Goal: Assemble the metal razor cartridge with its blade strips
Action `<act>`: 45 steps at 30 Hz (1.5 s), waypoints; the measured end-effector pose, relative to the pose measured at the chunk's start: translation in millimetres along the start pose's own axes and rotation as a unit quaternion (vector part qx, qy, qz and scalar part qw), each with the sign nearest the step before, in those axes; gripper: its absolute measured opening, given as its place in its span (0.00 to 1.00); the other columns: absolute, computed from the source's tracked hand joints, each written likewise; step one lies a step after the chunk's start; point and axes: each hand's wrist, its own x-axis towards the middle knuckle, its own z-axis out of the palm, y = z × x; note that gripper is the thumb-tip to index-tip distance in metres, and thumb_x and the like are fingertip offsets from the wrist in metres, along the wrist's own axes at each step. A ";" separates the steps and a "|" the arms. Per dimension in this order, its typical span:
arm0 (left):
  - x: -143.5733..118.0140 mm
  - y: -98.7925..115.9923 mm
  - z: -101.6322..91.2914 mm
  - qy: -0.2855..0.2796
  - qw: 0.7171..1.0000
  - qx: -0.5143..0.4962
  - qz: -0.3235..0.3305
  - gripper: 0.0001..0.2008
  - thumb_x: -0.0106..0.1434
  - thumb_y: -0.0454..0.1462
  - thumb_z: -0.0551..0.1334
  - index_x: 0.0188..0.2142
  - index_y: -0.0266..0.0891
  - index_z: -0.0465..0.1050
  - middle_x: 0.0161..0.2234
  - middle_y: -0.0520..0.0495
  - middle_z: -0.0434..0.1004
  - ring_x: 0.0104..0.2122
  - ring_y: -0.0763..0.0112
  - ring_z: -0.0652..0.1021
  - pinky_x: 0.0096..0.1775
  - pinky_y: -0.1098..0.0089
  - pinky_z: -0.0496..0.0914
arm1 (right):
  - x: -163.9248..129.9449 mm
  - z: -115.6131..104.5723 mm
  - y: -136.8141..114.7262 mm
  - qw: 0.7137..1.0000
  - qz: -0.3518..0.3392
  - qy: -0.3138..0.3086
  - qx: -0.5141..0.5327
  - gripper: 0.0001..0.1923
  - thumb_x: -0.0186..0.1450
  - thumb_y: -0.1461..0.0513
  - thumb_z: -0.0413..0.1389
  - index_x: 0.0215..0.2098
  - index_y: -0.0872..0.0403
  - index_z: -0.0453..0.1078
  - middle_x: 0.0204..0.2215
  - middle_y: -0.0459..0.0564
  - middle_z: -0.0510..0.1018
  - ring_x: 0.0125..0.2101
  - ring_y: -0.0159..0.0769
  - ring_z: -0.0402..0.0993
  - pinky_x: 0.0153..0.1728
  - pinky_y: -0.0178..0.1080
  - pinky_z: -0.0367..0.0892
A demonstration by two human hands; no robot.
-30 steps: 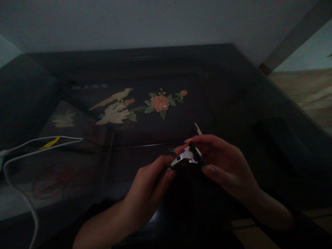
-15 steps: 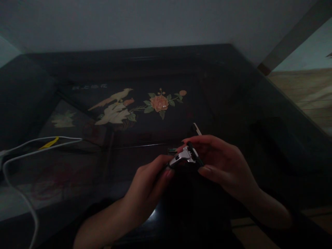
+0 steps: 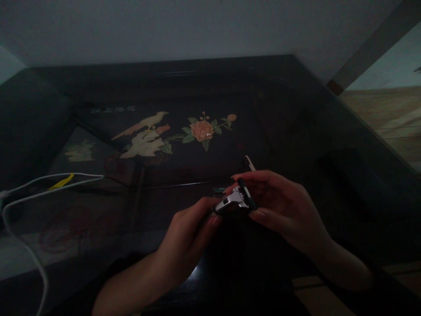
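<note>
Now | razor (image 3: 234, 201) | head up-right | axis lower-left to upper-right | both hands

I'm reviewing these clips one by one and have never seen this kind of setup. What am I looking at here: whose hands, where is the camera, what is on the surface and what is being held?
There is no machine here: a person works with two bare hands, filmed by a camera worn on the head, looking forward and down. The light is very dim. The left hand and the right hand together hold a small silver and black razor-like tool above a dark lacquered table inlaid with pale birds and an orange flower. A white cable with a yellow tag lies at the left. A small white-tipped item lies just beyond the right hand; what it is cannot be told.
</note>
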 end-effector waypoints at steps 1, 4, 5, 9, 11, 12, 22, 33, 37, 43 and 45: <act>-0.1 -0.2 0.0 0.001 1.000 0.002 0.000 0.10 0.69 0.36 0.54 0.43 0.39 0.72 0.29 0.52 0.78 0.22 0.77 0.71 0.24 0.78 0.62 | -0.1 -0.2 0.0 1.000 0.001 -0.001 -0.002 0.19 0.57 0.64 0.68 0.47 0.49 0.74 0.41 0.48 0.83 0.41 0.33 0.81 0.44 0.31 0.76; -0.3 0.0 0.1 0.006 1.000 0.010 0.004 0.10 0.69 0.36 0.53 0.43 0.39 0.72 0.29 0.52 0.77 0.22 0.77 0.70 0.23 0.78 0.61 | -0.2 -0.5 0.1 1.000 -0.001 -0.002 -0.009 0.18 0.57 0.63 0.68 0.46 0.50 0.75 0.40 0.48 0.84 0.41 0.34 0.81 0.43 0.32 0.76; -0.4 0.3 0.1 0.005 1.000 0.012 0.001 0.10 0.69 0.36 0.53 0.43 0.39 0.72 0.29 0.52 0.77 0.22 0.77 0.70 0.23 0.78 0.61 | -0.2 -0.5 0.1 1.000 -0.001 -0.001 -0.011 0.18 0.57 0.62 0.68 0.46 0.50 0.75 0.40 0.48 0.83 0.40 0.34 0.81 0.42 0.32 0.76; -0.7 1.3 0.1 0.004 1.000 0.013 -0.005 0.11 0.68 0.36 0.53 0.43 0.38 0.73 0.28 0.52 0.77 0.22 0.76 0.70 0.23 0.77 0.62 | 0.2 0.0 -1.0 1.000 0.002 0.001 -0.016 0.18 0.57 0.61 0.68 0.46 0.50 0.75 0.40 0.49 0.84 0.40 0.36 0.82 0.41 0.33 0.77; -0.9 1.1 -0.1 0.003 1.000 0.015 -0.007 0.11 0.68 0.36 0.53 0.43 0.38 0.73 0.28 0.52 0.76 0.22 0.75 0.70 0.23 0.77 0.62 | 0.8 0.1 -1.6 1.000 0.002 0.002 -0.019 0.18 0.57 0.61 0.68 0.45 0.51 0.75 0.40 0.49 0.84 0.40 0.36 0.82 0.41 0.34 0.78; -1.0 0.7 -0.4 0.001 1.000 0.016 -0.008 0.11 0.68 0.37 0.53 0.43 0.38 0.73 0.27 0.52 0.76 0.21 0.75 0.70 0.23 0.77 0.62 | 1.0 0.1 -1.7 1.000 0.001 0.001 -0.019 0.18 0.57 0.61 0.68 0.45 0.51 0.75 0.40 0.49 0.84 0.40 0.36 0.82 0.41 0.34 0.78; 0.7 -0.3 -2.2 0.000 1.000 0.023 0.009 0.13 0.68 0.36 0.52 0.45 0.38 0.74 0.25 0.53 0.74 0.21 0.75 0.69 0.25 0.76 0.64 | 0.7 -0.6 -1.6 1.000 0.012 0.001 -0.027 0.18 0.57 0.59 0.68 0.45 0.51 0.75 0.40 0.49 0.84 0.40 0.37 0.81 0.43 0.36 0.77; 1.2 1.2 -3.6 -0.007 1.000 0.018 -0.004 0.13 0.69 0.37 0.53 0.47 0.39 0.74 0.29 0.51 0.78 0.24 0.74 0.74 0.27 0.77 0.67 | 1.0 -0.2 -3.1 0.999 0.013 0.020 -0.033 0.16 0.55 0.59 0.69 0.42 0.50 0.77 0.38 0.48 0.84 0.39 0.38 0.82 0.42 0.37 0.78; 1.7 0.5 -4.1 -0.008 1.000 0.005 0.002 0.14 0.69 0.37 0.53 0.48 0.39 0.74 0.34 0.48 0.82 0.28 0.71 0.78 0.31 0.76 0.70 | 0.8 -0.4 -3.2 0.999 0.015 0.025 -0.045 0.17 0.55 0.59 0.69 0.42 0.50 0.77 0.38 0.49 0.84 0.39 0.39 0.82 0.42 0.38 0.79; 1.2 -0.3 -4.4 -0.007 1.000 0.001 0.013 0.14 0.68 0.35 0.54 0.49 0.39 0.74 0.34 0.49 0.82 0.30 0.72 0.78 0.33 0.77 0.70 | 1.5 0.5 -2.9 0.999 0.011 0.045 -0.026 0.16 0.52 0.62 0.71 0.39 0.49 0.79 0.39 0.47 0.84 0.38 0.39 0.83 0.40 0.37 0.80; 1.2 -0.5 -4.6 -0.008 1.000 -0.002 0.012 0.14 0.68 0.35 0.54 0.49 0.39 0.74 0.34 0.50 0.81 0.28 0.73 0.78 0.31 0.77 0.70 | 1.8 1.2 -3.0 0.999 0.012 0.051 -0.014 0.17 0.51 0.65 0.71 0.39 0.48 0.79 0.39 0.46 0.85 0.37 0.37 0.83 0.39 0.34 0.80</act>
